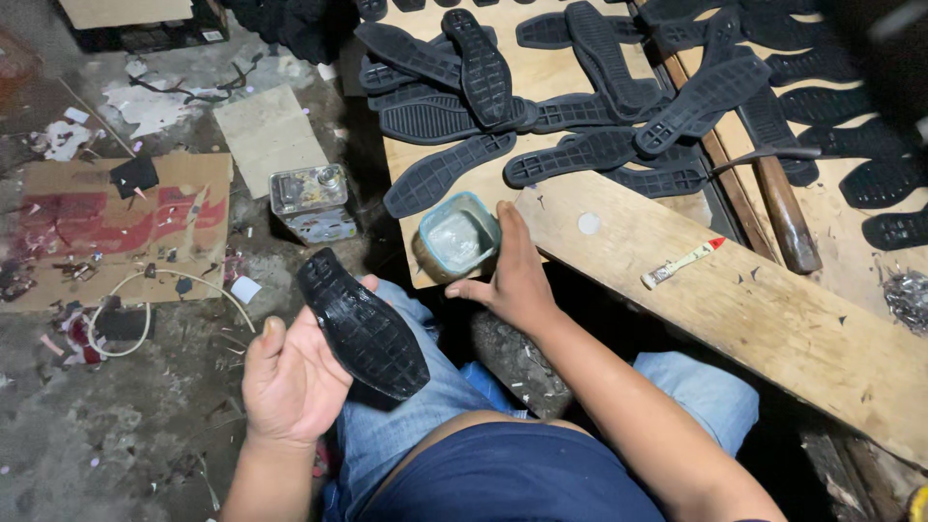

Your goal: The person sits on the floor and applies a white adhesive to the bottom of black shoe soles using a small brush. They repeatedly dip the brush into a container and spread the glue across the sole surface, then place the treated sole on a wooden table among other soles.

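**Packages on floor and desk**

A flattened cardboard box [116,227], brown with red print, lies on the floor at the left of the frame. A dented rectangular metal can [311,201] with a round cap stands at centre left. A small white tube [681,263] with a red cap rests on the desk [773,329], right of centre.

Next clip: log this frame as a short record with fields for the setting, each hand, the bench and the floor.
Setting: person seated at a low wooden bench, seen from above
Left hand: holds a black rubber shoe sole, tread up
Right hand: grips a small open container at the bench edge
Bench: pile of black soles, small tube, wooden-handled tool
Floor: metal can, cardboard, scraps
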`<state>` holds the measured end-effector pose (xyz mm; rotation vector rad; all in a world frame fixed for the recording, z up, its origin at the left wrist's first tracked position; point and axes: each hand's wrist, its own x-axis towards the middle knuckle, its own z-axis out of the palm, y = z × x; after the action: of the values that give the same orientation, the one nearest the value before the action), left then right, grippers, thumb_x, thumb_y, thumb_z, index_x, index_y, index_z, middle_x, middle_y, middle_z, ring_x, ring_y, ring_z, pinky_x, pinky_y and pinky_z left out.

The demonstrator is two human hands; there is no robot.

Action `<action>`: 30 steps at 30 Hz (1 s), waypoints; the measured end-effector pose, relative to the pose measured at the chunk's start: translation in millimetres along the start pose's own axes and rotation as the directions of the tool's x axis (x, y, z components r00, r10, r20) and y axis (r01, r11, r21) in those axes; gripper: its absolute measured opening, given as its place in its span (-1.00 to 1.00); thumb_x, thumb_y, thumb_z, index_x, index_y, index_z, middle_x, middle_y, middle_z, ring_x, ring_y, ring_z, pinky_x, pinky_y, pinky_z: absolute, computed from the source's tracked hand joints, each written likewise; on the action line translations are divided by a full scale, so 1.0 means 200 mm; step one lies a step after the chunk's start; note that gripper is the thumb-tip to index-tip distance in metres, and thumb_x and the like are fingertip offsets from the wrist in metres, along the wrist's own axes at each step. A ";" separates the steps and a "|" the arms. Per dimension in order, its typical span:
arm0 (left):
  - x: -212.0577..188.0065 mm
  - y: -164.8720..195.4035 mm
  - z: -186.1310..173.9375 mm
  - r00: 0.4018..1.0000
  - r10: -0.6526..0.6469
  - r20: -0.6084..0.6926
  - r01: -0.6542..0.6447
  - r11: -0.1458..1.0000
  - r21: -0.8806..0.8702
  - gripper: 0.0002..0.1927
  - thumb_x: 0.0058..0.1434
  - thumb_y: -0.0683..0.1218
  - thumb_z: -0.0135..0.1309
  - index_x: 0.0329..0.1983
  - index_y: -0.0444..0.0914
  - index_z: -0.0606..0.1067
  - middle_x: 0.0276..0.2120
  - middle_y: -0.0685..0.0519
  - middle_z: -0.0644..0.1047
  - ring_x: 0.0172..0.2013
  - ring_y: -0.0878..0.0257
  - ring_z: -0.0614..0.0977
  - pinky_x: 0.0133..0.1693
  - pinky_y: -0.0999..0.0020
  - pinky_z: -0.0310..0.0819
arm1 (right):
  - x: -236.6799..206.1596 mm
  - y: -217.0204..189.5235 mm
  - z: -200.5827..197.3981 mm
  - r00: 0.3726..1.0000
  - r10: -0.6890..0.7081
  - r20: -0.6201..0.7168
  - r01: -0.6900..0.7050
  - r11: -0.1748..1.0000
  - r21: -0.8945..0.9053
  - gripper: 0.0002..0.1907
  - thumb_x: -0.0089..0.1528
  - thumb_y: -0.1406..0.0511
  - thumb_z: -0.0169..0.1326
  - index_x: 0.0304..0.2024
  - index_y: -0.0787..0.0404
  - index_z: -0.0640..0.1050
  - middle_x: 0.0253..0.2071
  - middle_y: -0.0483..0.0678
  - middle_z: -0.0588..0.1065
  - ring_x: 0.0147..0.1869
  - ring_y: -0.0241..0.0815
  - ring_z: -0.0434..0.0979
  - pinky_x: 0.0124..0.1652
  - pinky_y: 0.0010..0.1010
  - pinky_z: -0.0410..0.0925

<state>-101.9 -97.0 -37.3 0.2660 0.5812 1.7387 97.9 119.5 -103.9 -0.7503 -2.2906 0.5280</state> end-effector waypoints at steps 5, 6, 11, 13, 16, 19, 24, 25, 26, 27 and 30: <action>0.01 0.02 -0.02 0.999 0.018 0.034 -0.018 1.000 -0.001 0.04 0.21 0.30 0.11 0.54 -0.39 0.04 0.45 -0.33 0.20 0.36 -0.12 0.32 0.34 -0.12 0.14 | -0.12 0.26 -0.35 0.994 0.076 -0.081 -0.091 0.974 -0.206 -0.42 0.22 0.34 0.22 0.27 0.25 0.40 0.33 0.23 0.39 0.38 0.24 0.37 0.35 -0.06 0.25; 0.01 0.03 -0.02 0.999 0.022 0.027 -0.023 1.000 0.003 0.04 0.21 0.30 0.12 0.54 -0.38 0.03 0.45 -0.32 0.20 0.37 -0.13 0.32 0.34 -0.13 0.13 | -0.15 0.34 -0.46 0.989 0.115 -0.098 -0.140 0.937 -0.321 -0.49 0.19 0.39 0.20 0.21 0.26 0.46 0.30 0.22 0.41 0.37 0.23 0.37 0.33 -0.05 0.26; 0.05 0.03 -0.01 0.999 0.005 0.032 -0.005 1.000 0.018 0.06 0.21 0.31 0.11 0.54 -0.41 0.02 0.44 -0.34 0.20 0.37 -0.15 0.32 0.33 -0.15 0.15 | -0.33 0.61 -0.87 0.983 0.180 -0.037 -0.146 0.645 -0.750 -0.58 0.10 0.43 0.20 0.01 0.02 0.66 0.26 0.02 0.50 0.33 0.16 0.38 0.21 -0.08 0.23; 0.06 0.01 0.00 0.998 -0.011 0.060 0.010 1.000 0.013 0.06 0.22 0.31 0.11 0.52 -0.44 0.02 0.44 -0.36 0.20 0.35 -0.16 0.33 0.32 -0.15 0.16 | -0.36 0.64 -0.92 0.973 0.229 -0.017 -0.162 0.633 -0.757 -0.65 0.14 0.40 0.22 -0.06 -0.08 0.68 0.23 -0.04 0.52 0.33 0.12 0.38 0.21 -0.09 0.22; 0.08 -0.01 0.01 0.996 -0.039 0.078 0.039 0.999 -0.001 0.06 0.23 0.31 0.10 0.51 -0.48 0.03 0.44 -0.37 0.20 0.34 -0.16 0.34 0.32 -0.15 0.18 | -0.38 0.63 -0.97 0.952 0.307 -0.010 -0.230 0.689 -0.688 -0.81 0.13 0.31 0.27 -0.19 -0.03 0.65 0.14 -0.03 0.52 0.28 0.11 0.40 0.19 -0.06 0.22; 0.09 -0.02 0.01 0.997 -0.044 0.069 0.045 0.999 -0.016 0.05 0.24 0.31 0.10 0.49 -0.50 0.03 0.42 -0.38 0.21 0.33 -0.16 0.36 0.32 -0.14 0.19 | -0.38 0.63 -0.99 0.947 0.319 -0.027 -0.252 0.691 -0.677 -0.82 0.21 0.29 0.26 -0.14 0.10 0.61 0.01 -0.01 0.53 0.17 0.09 0.44 0.18 -0.08 0.22; 0.08 0.00 -0.02 0.997 -0.030 0.065 0.031 0.999 -0.016 0.03 0.25 0.31 0.09 0.51 -0.46 0.06 0.43 -0.38 0.22 0.32 -0.13 0.36 0.31 -0.13 0.19 | -0.48 0.47 -0.88 0.690 0.704 -0.165 -0.711 0.702 0.022 -0.74 0.33 0.25 0.07 -0.01 0.22 0.38 -0.20 0.03 0.49 -0.10 -0.03 0.53 -0.02 -0.29 0.35; 0.08 0.00 -0.03 0.998 -0.027 0.063 0.028 0.999 -0.022 0.02 0.26 0.31 0.09 0.52 -0.45 0.06 0.44 -0.38 0.22 0.31 -0.13 0.36 0.30 -0.14 0.19 | -0.49 0.42 -0.82 0.783 0.615 -0.088 -0.617 0.787 0.013 -0.78 0.31 0.28 0.10 -0.07 0.25 0.43 -0.19 0.04 0.47 -0.08 -0.03 0.50 0.00 -0.31 0.34; 0.08 0.00 -0.03 0.998 -0.030 0.060 0.031 0.999 -0.014 0.01 0.26 0.30 0.08 0.51 -0.45 0.06 0.43 -0.38 0.22 0.32 -0.13 0.36 0.31 -0.13 0.19 | -0.49 0.37 -0.76 0.858 0.513 -0.009 -0.513 0.858 0.015 -0.82 0.29 0.32 0.13 -0.13 0.28 0.48 -0.18 0.06 0.45 -0.05 -0.04 0.47 0.01 -0.34 0.32; 0.09 0.01 -0.04 0.998 -0.031 0.057 0.031 1.000 -0.005 0.00 0.25 0.30 0.08 0.50 -0.45 0.07 0.43 -0.39 0.22 0.33 -0.13 0.37 0.31 -0.13 0.19 | -0.49 0.31 -0.70 0.877 0.477 0.050 -0.479 0.878 0.019 -0.83 0.27 0.32 0.14 -0.13 0.27 0.51 -0.19 0.07 0.46 -0.07 -0.02 0.48 0.00 -0.33 0.33; 0.11 0.00 -0.04 0.998 -0.042 0.054 0.041 0.999 0.002 -0.02 0.27 0.29 0.06 0.48 -0.46 0.08 0.42 -0.40 0.23 0.33 -0.14 0.38 0.32 -0.12 0.19 | -0.37 0.17 -0.56 0.891 0.438 0.123 -0.442 0.897 0.006 -0.78 0.29 0.32 0.13 -0.02 0.21 0.55 -0.16 0.06 0.49 -0.04 -0.02 0.51 0.00 -0.33 0.36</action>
<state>-111.2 -78.0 -47.7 0.2987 0.5447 1.6862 233.5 115.3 -78.8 -1.2653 -2.2106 0.8337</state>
